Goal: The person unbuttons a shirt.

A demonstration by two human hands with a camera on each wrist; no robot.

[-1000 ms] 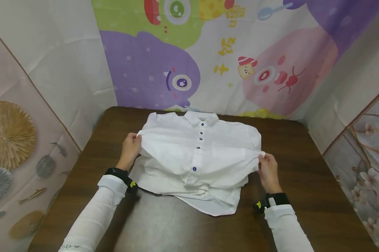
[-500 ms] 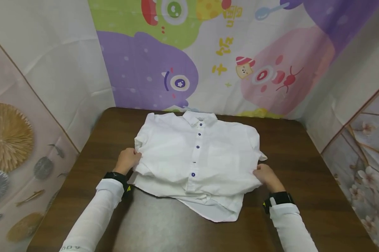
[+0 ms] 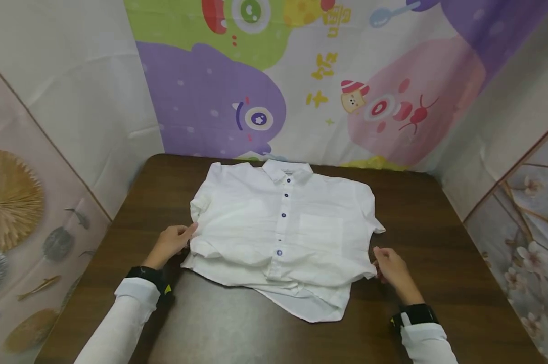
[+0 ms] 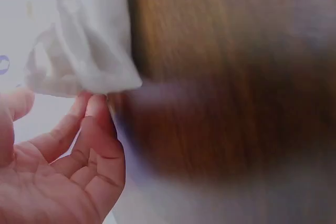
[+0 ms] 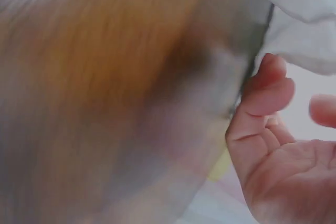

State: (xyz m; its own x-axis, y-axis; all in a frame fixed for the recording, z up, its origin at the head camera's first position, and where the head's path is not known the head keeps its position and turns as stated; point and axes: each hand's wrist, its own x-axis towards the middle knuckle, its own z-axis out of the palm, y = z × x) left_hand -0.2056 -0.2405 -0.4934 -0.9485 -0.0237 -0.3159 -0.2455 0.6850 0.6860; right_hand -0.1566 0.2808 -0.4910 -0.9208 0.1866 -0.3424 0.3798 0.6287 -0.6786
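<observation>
A white short-sleeved shirt (image 3: 242, 202) with a collar and dark blue buttons lies front up on the brown table (image 3: 419, 222), its lower part bunched in folds. At its left side, my left hand (image 3: 168, 245) touches the edge below the sleeve. In the left wrist view the thumb stands apart from the loosely bent fingers (image 4: 100, 129), whose tips are right at the cloth. My right hand (image 3: 394, 269) is beside the shirt's lower right corner. Its thumb and bent fingers (image 5: 262, 98) are apart in the right wrist view, with no cloth between them.
A cartoon-printed curtain (image 3: 219, 101) hangs behind the table's far edge. Patterned panels stand at the left (image 3: 64, 202) and right. A pale glare (image 3: 219, 318) shows on the tabletop in front of the shirt.
Both hands have moved down the shirt's sides toward the person, drawing the raised front flatter. They have since let go of the cloth and moved slightly outward.
</observation>
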